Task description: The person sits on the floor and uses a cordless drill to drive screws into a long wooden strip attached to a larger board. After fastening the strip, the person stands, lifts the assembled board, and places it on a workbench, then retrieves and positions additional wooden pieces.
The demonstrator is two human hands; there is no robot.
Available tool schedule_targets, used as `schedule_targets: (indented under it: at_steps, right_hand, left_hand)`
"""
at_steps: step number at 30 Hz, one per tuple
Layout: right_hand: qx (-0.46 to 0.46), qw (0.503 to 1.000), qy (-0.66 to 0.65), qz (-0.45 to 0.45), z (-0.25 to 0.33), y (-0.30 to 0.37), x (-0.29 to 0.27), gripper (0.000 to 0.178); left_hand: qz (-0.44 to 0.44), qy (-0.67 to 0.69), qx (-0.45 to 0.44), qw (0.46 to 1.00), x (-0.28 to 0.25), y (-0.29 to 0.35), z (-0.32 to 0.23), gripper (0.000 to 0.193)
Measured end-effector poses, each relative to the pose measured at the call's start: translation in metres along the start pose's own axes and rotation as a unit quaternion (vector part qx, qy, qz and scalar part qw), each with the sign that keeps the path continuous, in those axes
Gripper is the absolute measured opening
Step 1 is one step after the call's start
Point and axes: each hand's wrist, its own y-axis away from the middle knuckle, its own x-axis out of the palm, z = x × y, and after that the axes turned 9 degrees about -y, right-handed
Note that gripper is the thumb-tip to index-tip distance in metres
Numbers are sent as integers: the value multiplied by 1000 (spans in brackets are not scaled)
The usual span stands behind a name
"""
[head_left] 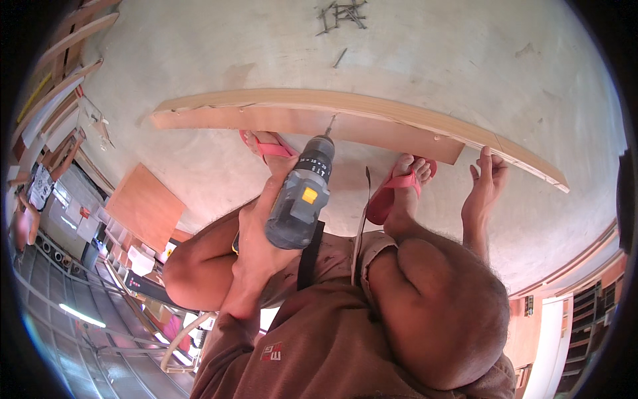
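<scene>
My left hand [256, 233] is wrapped around a dark grey cordless drill [297, 203] with a yellow patch. The thin bit points away from me, and its tip meets a narrow plywood panel [399, 136] close to a long wooden strip [319, 100]. Strip and panel lie together across the floor in front of my feet, and the strip runs past the panel's right end. At that overhanging end, my right hand [488, 179] has its fingertips on the strip's near edge, fingers partly curled. The drill's handle is mostly hidden by my left hand.
Loose nails or screws [342, 14] lie in a pile on the floor, with a single one [340, 58] nearer. My feet in red flip-flops [392, 196] are beside the panel. A square plywood piece [146, 206] lies left. Timber [73, 40] is stacked far left; another person [41, 186] is there.
</scene>
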Motion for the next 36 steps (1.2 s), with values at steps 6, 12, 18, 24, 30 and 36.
schedule_targets:
  at_steps: [6,12,18,24,30,36]
  right_hand:
    - [220,965,-108,90,3,-7,28,63]
    - [257,953,-151,60,-8,-10,47,55]
    - [303,941,-142,41,0,-17,51,42]
    - [287,945,-146,51,-2,-20,54,38]
    - [286,945,-149,51,-16,-31,46,42]
    - [276,950,-145,31,-32,-41,40,37]
  left_hand:
    - [-3,-6,17,1000,0,-3,-1,71]
    - [-9,-5,2,1000,0,-3,0,68]
    - [-9,8,34,999,0,-5,5,72]
    - [3,14,13,1000,-2,-4,7,75]
    - [-2,7,23,1000,-2,-5,8,73]
    - [-5,7,45,999,0,-7,13,73]
